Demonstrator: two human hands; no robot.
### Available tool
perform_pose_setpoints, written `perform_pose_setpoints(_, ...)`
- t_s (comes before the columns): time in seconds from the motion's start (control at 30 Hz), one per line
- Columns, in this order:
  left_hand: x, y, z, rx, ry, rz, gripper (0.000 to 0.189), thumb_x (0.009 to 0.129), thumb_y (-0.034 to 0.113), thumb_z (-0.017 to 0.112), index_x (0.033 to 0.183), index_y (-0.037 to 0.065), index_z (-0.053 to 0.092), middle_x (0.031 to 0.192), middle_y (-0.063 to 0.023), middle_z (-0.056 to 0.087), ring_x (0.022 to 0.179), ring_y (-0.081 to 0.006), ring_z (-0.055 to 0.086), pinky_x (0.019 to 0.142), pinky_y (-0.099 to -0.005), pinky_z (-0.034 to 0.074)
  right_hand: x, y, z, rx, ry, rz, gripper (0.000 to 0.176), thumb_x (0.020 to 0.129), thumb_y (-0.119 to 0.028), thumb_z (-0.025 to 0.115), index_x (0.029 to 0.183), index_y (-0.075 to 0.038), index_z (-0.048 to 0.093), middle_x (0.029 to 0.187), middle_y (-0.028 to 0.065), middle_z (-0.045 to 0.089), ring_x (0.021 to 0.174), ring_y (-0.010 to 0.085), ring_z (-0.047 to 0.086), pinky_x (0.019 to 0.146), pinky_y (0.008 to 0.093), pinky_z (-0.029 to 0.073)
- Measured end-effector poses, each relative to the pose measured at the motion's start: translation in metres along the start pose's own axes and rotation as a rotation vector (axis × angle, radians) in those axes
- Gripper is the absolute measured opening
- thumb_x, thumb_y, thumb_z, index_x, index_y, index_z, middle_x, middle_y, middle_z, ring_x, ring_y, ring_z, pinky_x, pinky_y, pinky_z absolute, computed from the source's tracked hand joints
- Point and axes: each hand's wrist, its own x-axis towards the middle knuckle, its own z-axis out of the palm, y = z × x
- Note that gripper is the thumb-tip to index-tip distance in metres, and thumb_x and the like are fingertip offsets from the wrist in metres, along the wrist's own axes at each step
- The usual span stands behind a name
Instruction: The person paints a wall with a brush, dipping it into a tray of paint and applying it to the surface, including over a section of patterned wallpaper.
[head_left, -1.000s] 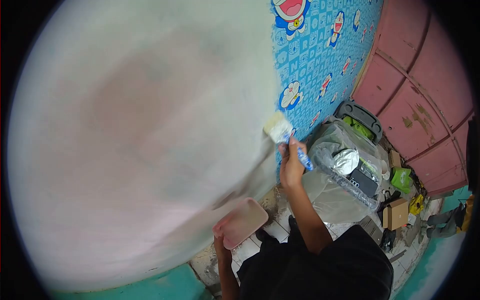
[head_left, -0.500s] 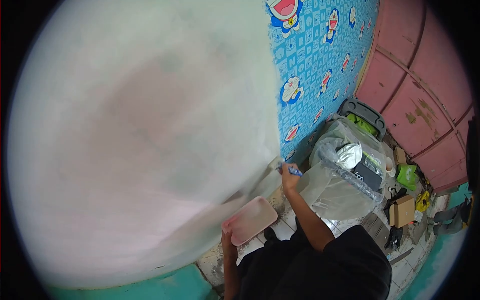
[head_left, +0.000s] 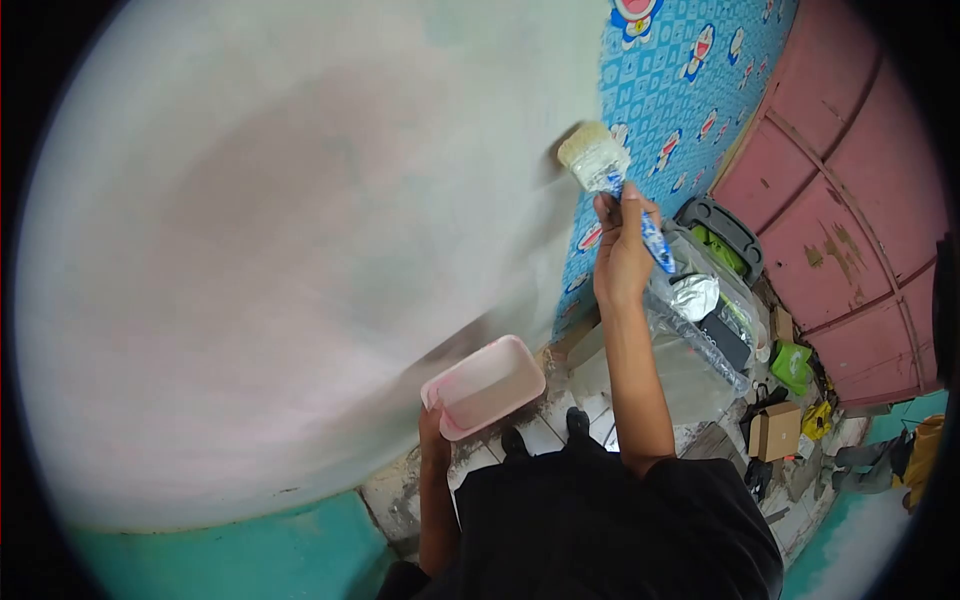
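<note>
My right hand [head_left: 625,245] is closed round the blue, paint-spattered handle of a wide paintbrush [head_left: 597,158]. Its pale bristles point up and left, right at the wall where the whitish painted area [head_left: 420,200] borders the blue cartoon-patterned wallpaper [head_left: 660,110]. Lower down, my left hand [head_left: 434,425] grips the near left end of a white paint tray [head_left: 490,385], thumb over its rim. The tray is rectangular, with pink smears on its edge and pale paint inside. It is tilted a little in front of the wall's foot.
Plastic-covered goods [head_left: 690,330] stand against the wallpapered side, with a grey plastic piece [head_left: 725,235] behind. A cardboard box [head_left: 775,432] and a green bag [head_left: 793,368] lie on the tiled floor. A pink metal door [head_left: 850,220] closes the right side. Another person [head_left: 880,465] stands far right.
My right hand has risen with the brush from low on the wall to higher up along the wallpaper edge. The tray in my left hand has shifted slightly up and left in view.
</note>
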Motion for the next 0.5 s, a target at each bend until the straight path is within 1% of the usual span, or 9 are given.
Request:
perform_pose_setpoints(0.1, -0.005, -0.002, -0.004, -0.019, 0.002, 0.02, 0.05, 0.093, 0.027, 0.054, 0.134, -0.002, 0.044, 0.127, -0.0127, 0.055, 0.118, -0.0234, 0.053, 0.102, -0.0357, 0.04, -0.02, 0.069, -0.063, -0.008, 0.053, 0.129, 0.02, 0.096, -0.02, 0.062, 0.104, -0.006, 0.051, 0.1, 0.0068, 0.06, 0.091, 0.0165, 0.062, 0.089, 0.0326, 0.052)
perform_pose_setpoints(0.13, -0.011, 0.002, 0.001, 0.064, 0.021, 0.036, 0.054, 0.096, 0.034, 0.048, 0.134, -0.004, 0.045, 0.128, -0.0126, 0.055, 0.117, -0.0226, 0.055, 0.1, -0.0355, 0.043, -0.031, 0.082, -0.083, -0.01, 0.104, 0.229, 0.022, 0.095, -0.02, 0.062, 0.106, -0.005, 0.05, 0.104, 0.0077, 0.059, 0.094, 0.0175, 0.061, 0.09, 0.035, 0.052)
perform_pose_setpoints(0.17, -0.009, -0.001, 0.001, 0.066, 0.01, 0.042, 0.054, 0.096, 0.034, 0.048, 0.134, -0.004, 0.046, 0.128, -0.0127, 0.055, 0.117, -0.0226, 0.055, 0.1, -0.0355, 0.043, -0.046, 0.094, -0.105, -0.013, 0.156, 0.333, 0.025, 0.095, -0.02, 0.063, 0.108, -0.003, 0.049, 0.108, 0.0087, 0.058, 0.097, 0.0185, 0.06, 0.092, 0.0373, 0.052)
perform_pose_setpoints(0.27, -0.012, -0.012, -0.016, 0.087, 0.024, 0.016, 0.053, 0.096, 0.034, 0.048, 0.133, -0.004, 0.046, 0.127, -0.0125, 0.056, 0.117, -0.0232, 0.055, 0.1, -0.0361, 0.043, -0.079, 0.143, -0.18, -0.152, 0.269, 0.419, 0.022, 0.094, -0.017, 0.063, 0.104, -0.003, 0.049, 0.102, 0.0107, 0.06, 0.09, 0.0195, 0.063, 0.085, 0.0354, 0.056)
perform_pose_setpoints(0.33, -0.012, -0.005, -0.009, 0.058, 0.013, -0.033, 0.05, 0.095, 0.028, 0.051, 0.134, -0.003, 0.045, 0.127, -0.0126, 0.055, 0.118, -0.0234, 0.053, 0.102, -0.036, 0.04, -0.09, 0.17, -0.227, -0.27, 0.318, 0.468, 0.021, 0.093, -0.015, 0.064, 0.102, -0.003, 0.049, 0.098, 0.0119, 0.061, 0.085, 0.0204, 0.065, 0.079, 0.0345, 0.058)
perform_pose_setpoints(0.37, -0.012, -0.001, -0.005, 0.046, 0.007, -0.058, 0.05, 0.094, 0.025, 0.053, 0.134, -0.002, 0.044, 0.127, -0.0127, 0.055, 0.119, -0.0235, 0.052, 0.103, -0.0359, 0.039, -0.093, 0.174, -0.235, -0.302, 0.363, 0.47, 0.02, 0.092, -0.015, 0.064, 0.1, -0.003, 0.05, 0.096, 0.0122, 0.062, 0.082, 0.0205, 0.066, 0.076, 0.0344, 0.059)
perform_pose_setpoints(0.43, -0.009, -0.002, -0.004, 0.117, -0.007, -0.021, 0.05, 0.094, 0.025, 0.053, 0.135, -0.002, 0.044, 0.127, -0.0128, 0.055, 0.118, -0.0232, 0.053, 0.103, -0.0356, 0.039, -0.103, 0.178, -0.231, -0.36, 0.448, 0.484, 0.018, 0.091, -0.013, 0.065, 0.096, -0.003, 0.05, 0.092, 0.0129, 0.063, 0.077, 0.0208, 0.067, 0.071, 0.0341, 0.06)
perform_pose_setpoints(0.47, -0.008, -0.002, -0.003, 0.151, -0.01, 0.001, 0.05, 0.094, 0.025, 0.053, 0.135, -0.002, 0.044, 0.127, -0.0128, 0.055, 0.118, -0.0231, 0.053, 0.102, -0.0354, 0.039, -0.102, 0.181, -0.228, -0.395, 0.408, 0.447, 0.018, 0.091, -0.012, 0.066, 0.095, -0.003, 0.05, 0.091, 0.0132, 0.063, 0.074, 0.02, 0.067, 0.068, 0.0344, 0.06)
perform_pose_setpoints(0.5, -0.009, 0.001, 0.0, 0.12, -0.029, 0.011, 0.05, 0.094, 0.025, 0.053, 0.135, -0.002, 0.045, 0.127, -0.0129, 0.055, 0.117, -0.0229, 0.053, 0.102, -0.0347, 0.039, -0.099, 0.174, -0.21, -0.395, 0.362, 0.406, 0.016, 0.091, -0.011, 0.065, 0.091, -0.002, 0.052, 0.088, 0.0117, 0.063, 0.071, 0.0187, 0.067, 0.065, 0.0322, 0.06)
